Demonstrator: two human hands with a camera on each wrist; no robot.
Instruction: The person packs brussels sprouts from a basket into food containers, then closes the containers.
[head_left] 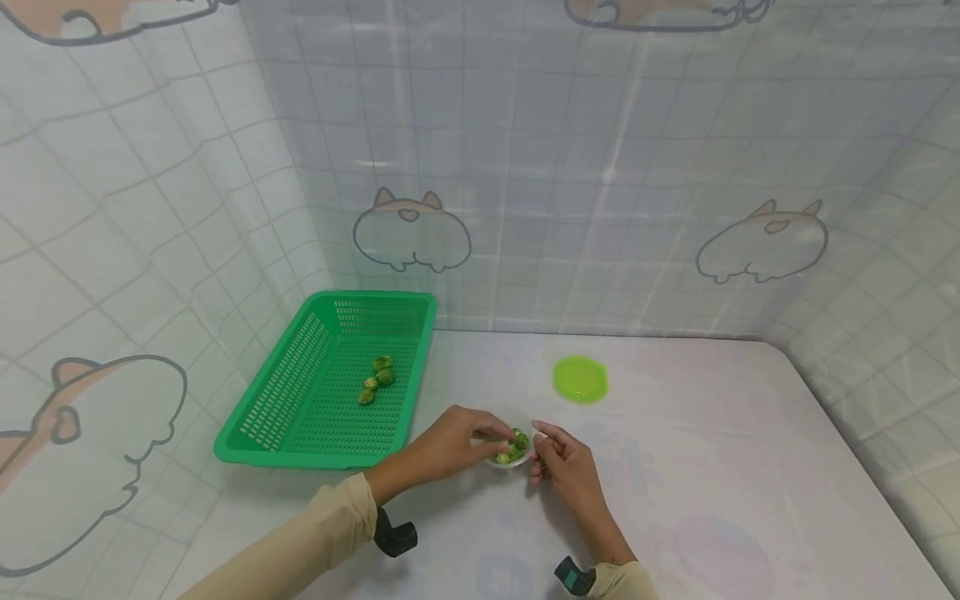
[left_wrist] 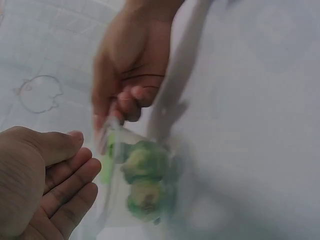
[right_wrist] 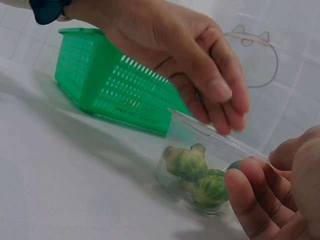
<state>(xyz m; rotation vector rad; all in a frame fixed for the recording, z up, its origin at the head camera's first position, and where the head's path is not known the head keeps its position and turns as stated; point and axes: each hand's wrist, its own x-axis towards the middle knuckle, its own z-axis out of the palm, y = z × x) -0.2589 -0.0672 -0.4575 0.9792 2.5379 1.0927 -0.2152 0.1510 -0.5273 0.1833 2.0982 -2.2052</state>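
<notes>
1. Head view. I see the left hand (head_left: 450, 442) and right hand (head_left: 564, 463) meeting at a small clear cup (head_left: 512, 454) that stands on the white table (head_left: 712, 467), just in front of the green basket (head_left: 315, 392). The cup holds Brussels sprouts (head_left: 514, 447); three more sprouts (head_left: 377, 379) lie inside the basket. A lime-green lid (head_left: 580, 379) lies flat on the table, well apart from the cup, toward the back wall.

2. Left wrist view. My left hand (left_wrist: 45, 185) shows loosely spread, fingers nearly straight, beside the cup (left_wrist: 135, 180) and holding nothing. The right hand (left_wrist: 127, 80) reaches in from above, its fingertips pinching the cup's rim. The sprouts (left_wrist: 144, 180) appear blurred through the wall.

3. Right wrist view. The left hand (right_wrist: 200, 75) hovers over the cup's (right_wrist: 210, 165) open mouth, fingers extended and pointing down, just above the rim; I cannot tell whether they touch it. The right hand (right_wrist: 280, 195) holds the cup's rim at the near side. Two sprouts (right_wrist: 197, 175) rest at the bottom. The basket (right_wrist: 120, 90) stands behind.
</notes>
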